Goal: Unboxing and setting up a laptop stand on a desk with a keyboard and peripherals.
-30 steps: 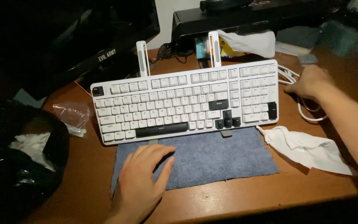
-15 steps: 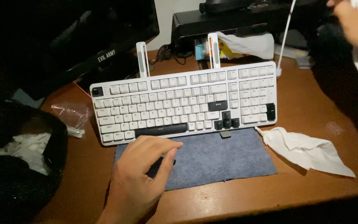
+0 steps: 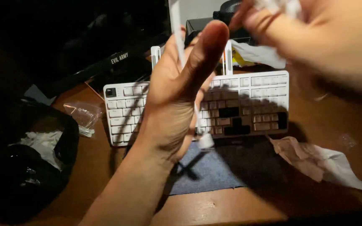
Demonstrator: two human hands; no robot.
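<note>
The white keyboard [image 3: 248, 104] lies lengthwise left to right across my bench [image 3: 231, 209], well below both raised hands, its front edge over the blue cloth [image 3: 214, 171]. My left hand [image 3: 177, 96] is up with fingers spread wide, a white cable [image 3: 176, 29] running down past its palm to a plug end [image 3: 206, 141] hanging just above the keyboard's front edge. My right hand [image 3: 323, 37], nearer the camera and blurred, is closed around a bunch of the same cable; a crumpled tissue [image 3: 319, 161] lies right of the cloth, a black bag [image 3: 26, 159] at far left.

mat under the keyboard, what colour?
Blue-grey cloth mat, in the head view, partly shadowed.
</note>
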